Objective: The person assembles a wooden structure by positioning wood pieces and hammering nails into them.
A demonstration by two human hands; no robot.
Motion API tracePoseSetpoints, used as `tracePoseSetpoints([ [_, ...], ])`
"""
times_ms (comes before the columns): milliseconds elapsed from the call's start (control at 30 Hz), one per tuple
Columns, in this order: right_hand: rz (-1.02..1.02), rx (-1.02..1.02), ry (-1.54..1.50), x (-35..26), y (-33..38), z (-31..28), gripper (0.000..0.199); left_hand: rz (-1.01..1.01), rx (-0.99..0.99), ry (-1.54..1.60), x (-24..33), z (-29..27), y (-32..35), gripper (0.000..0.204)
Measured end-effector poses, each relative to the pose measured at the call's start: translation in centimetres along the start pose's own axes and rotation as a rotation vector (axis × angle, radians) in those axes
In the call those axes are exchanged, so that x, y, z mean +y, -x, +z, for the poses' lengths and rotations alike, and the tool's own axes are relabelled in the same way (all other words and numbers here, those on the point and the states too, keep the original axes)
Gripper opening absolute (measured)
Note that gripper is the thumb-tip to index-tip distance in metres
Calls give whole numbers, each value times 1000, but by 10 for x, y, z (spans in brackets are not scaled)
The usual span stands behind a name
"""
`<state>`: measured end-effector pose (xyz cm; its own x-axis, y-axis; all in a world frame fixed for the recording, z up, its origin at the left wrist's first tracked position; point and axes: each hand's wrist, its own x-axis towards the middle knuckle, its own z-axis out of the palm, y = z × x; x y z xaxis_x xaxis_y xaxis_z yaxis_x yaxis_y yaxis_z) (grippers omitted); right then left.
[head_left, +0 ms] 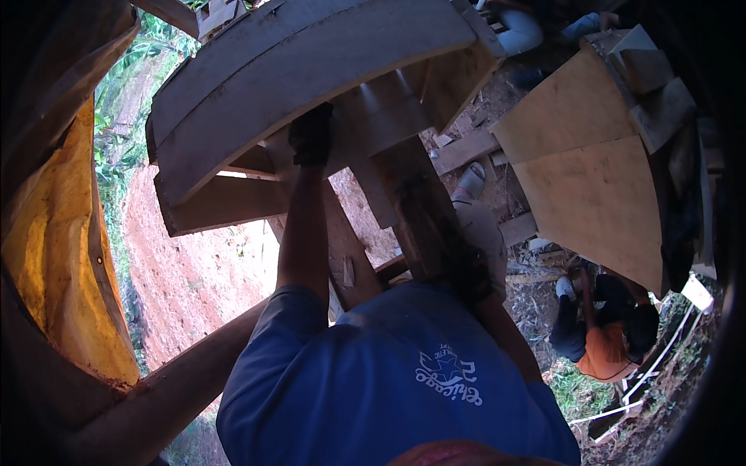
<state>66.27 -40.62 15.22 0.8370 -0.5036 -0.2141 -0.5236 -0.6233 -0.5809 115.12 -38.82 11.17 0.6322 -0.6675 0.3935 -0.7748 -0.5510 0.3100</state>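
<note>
Timber fills the view ahead of you: a curved wooden form [311,70] made of bent boards on cross beams, high and far, left of centre. Your left hand [311,136], in a dark glove, reaches up and presses against its underside, fingers curled together on the edge of a board. Your right hand [458,268] is also gloved and sits lower, near your chest, wrapped around a dark upright post [416,210]; blur hides how tightly the fingers close. Your blue shirt [388,373] blocks the near ground. To the right stand two pale plywood panels [590,171], tilted, with grey blocks on top. Below them a person in an orange top [602,349] crouches among scrap planks. On the left, a yellow sheet [54,256] hangs close, with red earth [186,264] and green leaves beyond it.
</note>
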Motion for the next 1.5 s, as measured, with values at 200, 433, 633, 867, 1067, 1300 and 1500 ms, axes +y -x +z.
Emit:
tracePoseSetpoints([
  [200, -28, -14, 67, 10, -1, 9, 68, 62, -21, -44, -10, 2, 4, 33],
  [433, -81, 27, 87, 10, -1, 6, 69, 20, -73, -7, -6, -4, 6, 26],
  [633, -50, -52, 55, 0, -7, -6, 72, -49, -48, 131, -5, 5, 9, 25],
  [867, -178, 174, 87, -4, -12, -10, 57, 25, -24, -127, -17, 22, 6, 22],
  [1067, 13, 191, 417, -5, -21, 1, 31, 17, -53, -63, 9, 8, -4, 28],
  [1300, -145, 281, 490, -73, -75, -52, 35, -159, -179, 44, 4, 0, -5, 35],
  [1500, -332, 383, 332, -118, -124, -12, 73, -95, -138, -5, 6, -2, -5, 32],
])
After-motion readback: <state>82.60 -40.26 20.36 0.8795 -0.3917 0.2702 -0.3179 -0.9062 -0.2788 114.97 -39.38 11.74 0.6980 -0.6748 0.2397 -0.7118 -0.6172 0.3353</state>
